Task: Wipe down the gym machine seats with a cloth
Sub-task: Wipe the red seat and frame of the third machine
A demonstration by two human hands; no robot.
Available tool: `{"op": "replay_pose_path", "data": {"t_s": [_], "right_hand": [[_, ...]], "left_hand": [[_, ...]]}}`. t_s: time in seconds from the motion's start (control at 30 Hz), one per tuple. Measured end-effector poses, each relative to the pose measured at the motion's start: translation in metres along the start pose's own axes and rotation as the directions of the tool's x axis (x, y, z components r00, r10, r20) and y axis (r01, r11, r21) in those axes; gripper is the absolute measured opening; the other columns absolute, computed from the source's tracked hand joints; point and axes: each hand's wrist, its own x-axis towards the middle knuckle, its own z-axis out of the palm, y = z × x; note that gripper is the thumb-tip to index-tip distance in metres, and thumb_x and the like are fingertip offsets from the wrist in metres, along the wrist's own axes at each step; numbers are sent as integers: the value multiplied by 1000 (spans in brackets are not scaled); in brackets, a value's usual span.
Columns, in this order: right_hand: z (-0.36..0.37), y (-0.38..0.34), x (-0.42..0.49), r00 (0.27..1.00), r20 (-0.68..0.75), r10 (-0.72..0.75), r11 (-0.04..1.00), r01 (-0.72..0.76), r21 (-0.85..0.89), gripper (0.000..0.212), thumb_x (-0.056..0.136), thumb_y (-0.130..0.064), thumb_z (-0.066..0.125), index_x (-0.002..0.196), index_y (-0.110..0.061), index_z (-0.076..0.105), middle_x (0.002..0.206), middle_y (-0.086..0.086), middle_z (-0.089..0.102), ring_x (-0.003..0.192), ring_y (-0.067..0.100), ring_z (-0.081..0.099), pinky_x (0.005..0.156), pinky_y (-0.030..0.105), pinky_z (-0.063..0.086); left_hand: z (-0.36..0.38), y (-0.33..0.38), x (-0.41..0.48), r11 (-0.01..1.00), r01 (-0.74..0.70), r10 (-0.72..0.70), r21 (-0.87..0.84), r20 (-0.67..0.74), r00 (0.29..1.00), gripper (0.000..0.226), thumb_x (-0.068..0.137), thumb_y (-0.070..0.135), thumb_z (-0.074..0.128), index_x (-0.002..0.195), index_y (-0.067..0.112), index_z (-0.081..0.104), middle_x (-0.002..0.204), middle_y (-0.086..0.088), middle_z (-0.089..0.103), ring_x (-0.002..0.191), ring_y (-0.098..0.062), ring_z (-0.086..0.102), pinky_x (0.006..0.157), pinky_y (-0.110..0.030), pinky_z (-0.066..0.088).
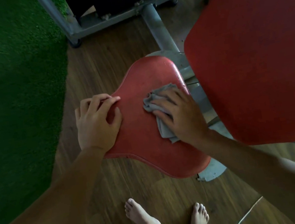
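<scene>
A red padded seat (145, 142) of a gym machine fills the middle of the head view. A crumpled grey cloth (155, 99) lies on its right half. My right hand (179, 115) presses flat on the cloth with fingers spread, covering most of it. My left hand (97, 122) rests on the seat's left edge, fingers bent over the rim, thumb on the top surface. A larger red back pad (255, 62) stands to the right of the seat.
The machine's grey metal frame (159, 28) and post run behind the seat. Green artificial turf (17, 92) covers the left. Wooden floor (116, 192) lies below, with my bare feet (142, 218) near the bottom. A white cord (250, 213) trails at lower right.
</scene>
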Motion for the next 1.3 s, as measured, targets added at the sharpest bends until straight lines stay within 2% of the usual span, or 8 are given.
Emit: {"op": "replay_pose_path", "data": {"t_s": [0.07, 0.23, 0.5, 0.7, 0.83, 0.93, 1.07, 1.3], "right_hand": [[4, 17, 32, 1000, 4, -2, 999, 2, -33, 36, 99, -37, 53, 126, -18, 69, 131, 4, 61, 124, 25, 52, 108, 40, 41], [14, 35, 115, 947, -101, 304, 948, -311, -70, 38, 100, -38, 49, 128, -18, 65, 125, 3, 64, 117, 24, 56, 97, 43, 48], [0, 7, 23, 997, 70, -38, 997, 42, -66, 36, 101, -34, 53, 129, -15, 66, 136, 5, 59, 128, 28, 51, 110, 44, 39], [14, -2, 67, 979, -35, 203, 974, -205, -94, 39, 99, -36, 50, 128, -15, 65, 133, 4, 60, 129, 26, 49, 109, 43, 39], [10, -40, -6, 994, 108, 4, 999, 0, -40, 41, 101, -37, 45, 135, -19, 62, 142, 4, 56, 135, 28, 46, 112, 42, 37], [15, -6, 38, 989, 138, -60, 992, 74, -99, 42, 100, -36, 43, 135, -22, 61, 144, 5, 55, 134, 28, 47, 110, 45, 39], [26, 3, 97, 974, -29, 225, 963, -227, -144, 42, 102, -39, 40, 136, -20, 58, 141, 2, 55, 132, 22, 47, 111, 42, 38], [3, -44, -73, 996, 5, 85, 993, -85, -85, 39, 103, -36, 52, 137, -21, 62, 145, 3, 55, 137, 27, 48, 112, 44, 40]], "left_hand": [[0, 1, 0, 1000, 9, -9, 7, 5, 1000, 30, 95, 35, 57, 120, 27, 71, 122, 4, 64, 111, -28, 54, 92, -43, 41], [-2, 0, 1, 1000, 21, -21, 6, 28, 999, 31, 95, 36, 55, 119, 27, 71, 123, 5, 63, 113, -26, 52, 94, -43, 40], [-2, 3, 2, 999, 18, -19, 27, 25, 1000, 29, 93, 34, 59, 119, 28, 71, 121, 6, 63, 110, -26, 52, 92, -41, 37], [-5, 2, 2, 999, 32, -32, 12, 36, 999, 30, 93, 36, 57, 119, 28, 70, 120, 6, 63, 111, -26, 52, 92, -42, 39], [-2, 0, 3, 999, 24, -25, 29, 35, 999, 31, 95, 36, 54, 120, 27, 70, 121, 5, 63, 109, -27, 53, 87, -44, 42], [-2, 1, 2, 999, 20, -21, 30, 23, 1000, 30, 98, 32, 50, 120, 27, 70, 122, 5, 63, 110, -26, 52, 89, -44, 42], [-3, 2, 2, 1000, 21, -22, 23, 34, 999, 31, 100, 29, 46, 120, 25, 69, 123, 4, 63, 111, -26, 52, 90, -42, 39], [-6, 4, 3, 998, 57, -57, 2, 49, 997, 30, 99, 26, 47, 120, 28, 68, 123, 4, 62, 111, -26, 50, 90, -40, 36]]}}
